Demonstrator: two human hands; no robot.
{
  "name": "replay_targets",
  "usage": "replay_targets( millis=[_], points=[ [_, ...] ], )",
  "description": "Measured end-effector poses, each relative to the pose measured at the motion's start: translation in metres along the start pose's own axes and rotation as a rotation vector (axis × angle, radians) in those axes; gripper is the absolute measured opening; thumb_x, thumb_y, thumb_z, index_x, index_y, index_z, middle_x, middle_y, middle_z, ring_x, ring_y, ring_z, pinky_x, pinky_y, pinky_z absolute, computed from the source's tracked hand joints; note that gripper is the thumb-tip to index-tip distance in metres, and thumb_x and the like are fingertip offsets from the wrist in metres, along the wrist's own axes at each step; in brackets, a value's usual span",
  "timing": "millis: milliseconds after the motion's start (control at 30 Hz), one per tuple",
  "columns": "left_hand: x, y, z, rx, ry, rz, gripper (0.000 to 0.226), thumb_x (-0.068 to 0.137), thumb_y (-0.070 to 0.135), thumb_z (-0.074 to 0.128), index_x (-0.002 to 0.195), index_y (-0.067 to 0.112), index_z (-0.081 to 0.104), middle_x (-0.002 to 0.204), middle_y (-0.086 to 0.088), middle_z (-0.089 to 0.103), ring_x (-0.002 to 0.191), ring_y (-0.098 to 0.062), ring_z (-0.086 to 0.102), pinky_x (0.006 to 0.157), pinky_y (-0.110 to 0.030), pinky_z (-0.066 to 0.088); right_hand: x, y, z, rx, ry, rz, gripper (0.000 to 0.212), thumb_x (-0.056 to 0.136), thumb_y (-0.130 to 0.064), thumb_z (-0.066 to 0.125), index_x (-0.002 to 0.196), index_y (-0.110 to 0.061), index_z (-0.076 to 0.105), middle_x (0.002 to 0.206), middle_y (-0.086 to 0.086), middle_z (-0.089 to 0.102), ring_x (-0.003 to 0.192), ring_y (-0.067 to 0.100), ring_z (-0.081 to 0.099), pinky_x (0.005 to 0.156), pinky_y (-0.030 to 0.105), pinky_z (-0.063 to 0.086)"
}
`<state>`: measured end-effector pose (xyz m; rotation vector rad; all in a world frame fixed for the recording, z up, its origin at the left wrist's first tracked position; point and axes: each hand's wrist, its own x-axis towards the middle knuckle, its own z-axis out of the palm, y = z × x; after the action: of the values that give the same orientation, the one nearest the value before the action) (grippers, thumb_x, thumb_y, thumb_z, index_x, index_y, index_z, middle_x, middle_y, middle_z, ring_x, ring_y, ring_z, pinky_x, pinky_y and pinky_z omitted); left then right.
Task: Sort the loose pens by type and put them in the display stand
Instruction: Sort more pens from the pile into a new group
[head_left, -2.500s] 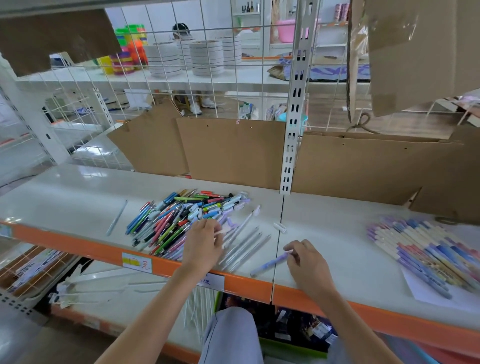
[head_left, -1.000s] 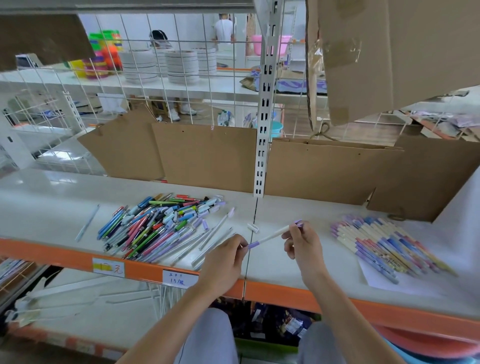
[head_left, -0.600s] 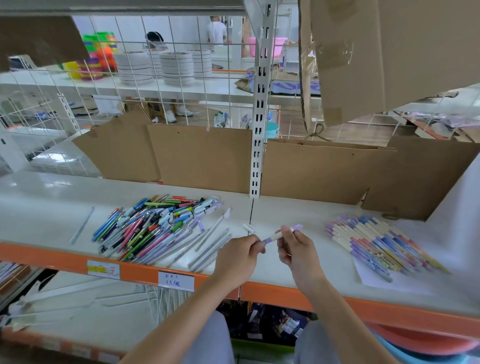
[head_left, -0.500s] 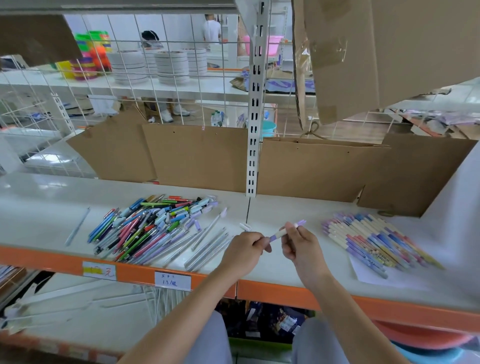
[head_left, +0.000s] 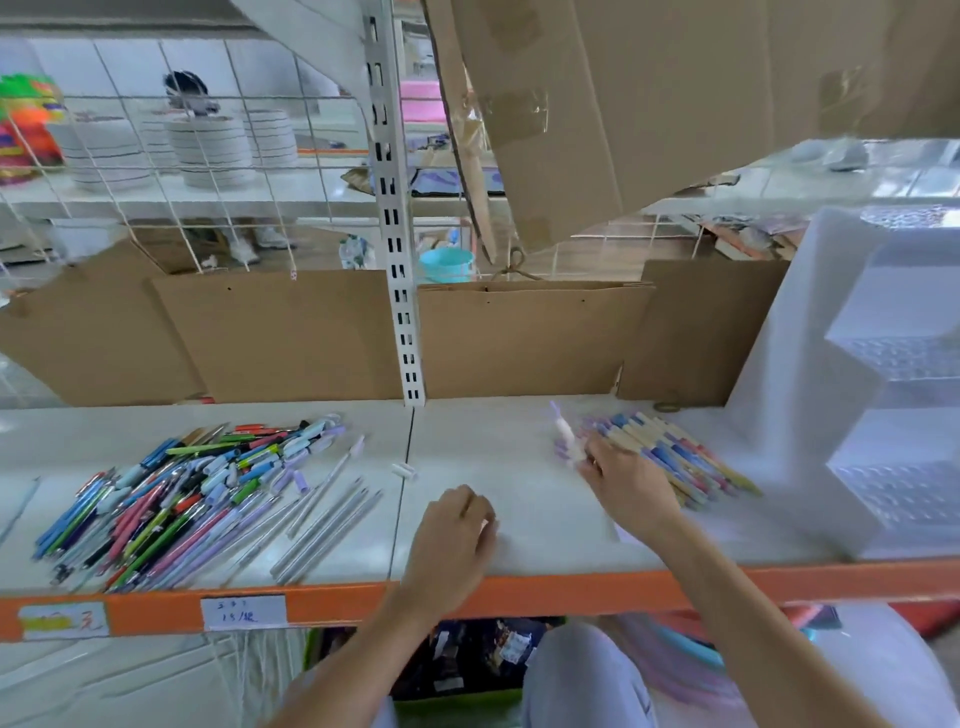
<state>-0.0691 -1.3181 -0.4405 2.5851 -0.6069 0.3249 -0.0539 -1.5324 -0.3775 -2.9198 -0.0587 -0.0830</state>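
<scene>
A glossy white shelf (head_left: 519, 447) with an orange front edge carries everything, brown cardboard (head_left: 291, 332) propped behind it. The slim pen (head_left: 563, 434), white barrel with lilac ends, is blurred and pinched in the right hand (head_left: 626, 491) at the near end of the sorted pastel pens (head_left: 670, 457). Left of that row, the left hand (head_left: 452, 540) hovers with curled, empty grip. Farther left lies the mixed loose pile (head_left: 182, 493); right of the row stands a translucent stepped display stand (head_left: 852, 395).

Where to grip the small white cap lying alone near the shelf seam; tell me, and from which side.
Pinch the white cap across its short width, coming straight down from above. It lies flat on the shelf, clear of the pens, long axis running left-right, so fingers fit front and back.
</scene>
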Motion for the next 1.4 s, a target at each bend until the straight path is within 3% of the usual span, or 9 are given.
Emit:
replay_targets(
  millis=[33,100,233,400,700,867,1033,1300,1400],
  points=[
    [-0.003,-0.002,0.003,-0.011,0.002,-0.003,0.035,0.092,0.033,0.032,0.091,0.014,0.061,0.09,0.003,0.054,0.085,-0.014,0.05,0.078,-0.028,0.042,0.001,0.007,0.001,-0.172,-0.072,0.004,0.02,0.101,-0.023,0.037,0.115,-0.015,0.049,0.116,0.008,0.056,0.101,0.028,0.059,0.066,0.03,0.04],
    [-0.005,-0.005,0.005,-0.024,0.007,-0.01,0.03,0.091,0.031,0.037,0.089,0.014,0.062,0.087,0.005,0.053,0.082,-0.012,0.048,0.077,-0.025,0.041,0.001,0.021,0.007,-0.215,-0.141,0.029,0.016,0.101,-0.026,0.036,0.109,-0.02,0.049,0.125,0.003,0.05,0.105,0.023,0.057,0.073,0.025,0.04],
    [-0.005,-0.006,0.005,-0.07,0.029,-0.057,0.012,0.091,0.018,0.052,0.094,0.012,0.062,0.092,0.006,0.049,0.086,-0.01,0.046,0.078,-0.02,0.04,0.003,0.041,0.024,-0.137,-0.067,0.047,0.026,0.099,-0.031,0.041,0.12,-0.017,0.048,0.127,0.002,0.045,0.099,0.027,0.061,0.075,0.035,0.052],
    [-0.006,-0.004,0.004,-0.067,0.055,-0.067,0.013,0.092,0.018,0.052,0.096,0.011,0.062,0.096,0.004,0.05,0.09,-0.01,0.048,0.079,-0.017,0.038,0.004,0.045,0.031,-0.129,-0.003,0.068,0.023,0.099,-0.026,0.039,0.113,-0.013,0.05,0.118,0.004,0.056,0.095,0.024,0.062,0.071,0.033,0.051],
    [-0.006,-0.007,0.002,-0.095,0.055,-0.088,0.021,0.095,0.025,0.048,0.108,0.013,0.059,0.107,0.004,0.05,0.099,-0.009,0.047,0.086,-0.016,0.037,0.011,0.037,0.023,-0.253,-0.024,0.206,0.029,0.098,-0.022,0.037,0.124,-0.011,0.045,0.125,0.007,0.055,0.102,0.022,0.062,0.074,0.03,0.05],
    [-0.017,-0.025,-0.01,-0.049,0.093,-0.132,0.02,0.091,0.021,0.052,0.108,0.013,0.06,0.107,0.002,0.051,0.096,-0.011,0.049,0.082,-0.015,0.032,0.006,-0.017,0.03,-0.12,-0.044,0.023,0.018,0.099,-0.025,0.039,0.109,-0.013,0.048,0.12,0.004,0.049,0.09,0.024,0.062,0.062,0.031,0.044],
    [-0.04,-0.065,-0.041,0.04,0.126,-0.22,0.018,0.077,0.014,0.064,0.094,0.01,0.065,0.093,-0.004,0.055,0.081,-0.022,0.058,0.07,-0.027,0.045,-0.001,-0.106,0.05,0.083,-0.114,-0.232,0.019,0.099,-0.025,0.035,0.107,-0.017,0.05,0.109,-0.001,0.052,0.09,0.019,0.057,0.074,0.029,0.044],
    [-0.076,-0.126,-0.084,0.249,0.049,-0.473,0.042,0.087,0.049,0.052,0.119,0.022,0.05,0.12,0.003,0.041,0.117,-0.017,0.036,0.098,-0.031,0.033,0.003,-0.207,0.09,0.201,-0.207,-0.336,0.028,0.098,-0.023,0.037,0.126,-0.02,0.042,0.123,0.0,0.044,0.096,0.024,0.06,0.078,0.032,0.046],
    [-0.083,-0.131,-0.086,0.253,0.094,-0.461,0.029,0.092,0.04,0.048,0.114,0.022,0.05,0.117,0.004,0.042,0.115,-0.015,0.036,0.095,-0.027,0.031,0.003,-0.226,0.102,0.137,-0.197,-0.33,0.031,0.1,-0.024,0.033,0.13,-0.021,0.039,0.128,0.001,0.04,0.1,0.025,0.06,0.077,0.032,0.046]
  ],
)
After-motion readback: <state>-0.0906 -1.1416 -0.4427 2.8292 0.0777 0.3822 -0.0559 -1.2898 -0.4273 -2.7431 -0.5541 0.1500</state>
